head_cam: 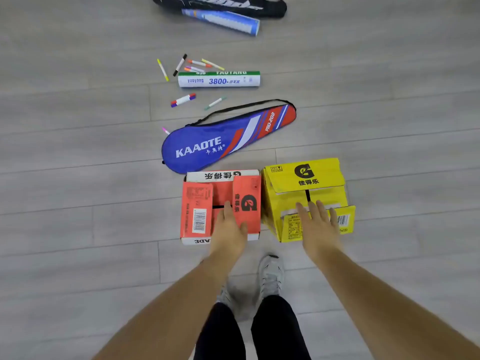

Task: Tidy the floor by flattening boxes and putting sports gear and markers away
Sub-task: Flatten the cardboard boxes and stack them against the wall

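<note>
Two cardboard boxes stand side by side on the floor in front of me: a red box point(197, 203) on the left and a yellow box point(304, 188) on the right. My left hand point(230, 227) reaches over the red box's top flaps with straight fingers. Fingers spread, my right hand point(318, 224) hovers over the yellow box's near flap. Beyond them lie a blue racket cover point(223, 141), a white shuttlecock tube point(219, 79) and several loose markers point(183, 100).
At the far top lie a black racket bag point(223, 3) and a blue shuttlecock tube point(220, 20). My grey shoe point(270, 276) stands just behind the boxes. Grey plank floor point(78, 178) stretches wide on both sides.
</note>
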A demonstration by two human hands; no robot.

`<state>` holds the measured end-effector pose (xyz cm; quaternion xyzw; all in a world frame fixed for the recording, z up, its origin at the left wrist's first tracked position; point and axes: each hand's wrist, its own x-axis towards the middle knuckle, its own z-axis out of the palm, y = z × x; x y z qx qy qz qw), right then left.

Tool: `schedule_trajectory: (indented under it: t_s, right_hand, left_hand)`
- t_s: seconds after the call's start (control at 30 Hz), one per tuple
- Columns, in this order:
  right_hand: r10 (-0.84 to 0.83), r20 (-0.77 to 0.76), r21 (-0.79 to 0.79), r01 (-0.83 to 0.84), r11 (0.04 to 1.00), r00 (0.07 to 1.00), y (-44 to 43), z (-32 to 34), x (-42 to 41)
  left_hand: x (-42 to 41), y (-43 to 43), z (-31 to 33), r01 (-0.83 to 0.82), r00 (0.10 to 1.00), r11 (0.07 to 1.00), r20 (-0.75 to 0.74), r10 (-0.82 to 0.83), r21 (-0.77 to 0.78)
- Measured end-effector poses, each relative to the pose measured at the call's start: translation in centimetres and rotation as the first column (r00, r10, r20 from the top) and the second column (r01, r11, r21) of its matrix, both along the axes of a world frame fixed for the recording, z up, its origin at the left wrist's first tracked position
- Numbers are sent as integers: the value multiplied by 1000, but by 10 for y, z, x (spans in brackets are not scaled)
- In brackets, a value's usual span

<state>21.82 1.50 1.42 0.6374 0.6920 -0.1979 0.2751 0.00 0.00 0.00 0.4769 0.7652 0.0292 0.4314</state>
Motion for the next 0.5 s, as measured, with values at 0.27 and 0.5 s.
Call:
schedule_trajectory:
  t_s: [0.27, 0.5]
  right_hand:
    - [20, 9, 45, -20, 999, 1000, 8, -21, 22]
    - [-37, -27, 75, 39, 996, 999, 8, -3, 10]
  left_hand:
    - [6, 16, -16, -224, 972, 971, 48, 228, -84]
    - [9, 14, -16, -145, 985, 983, 82, 155, -109]
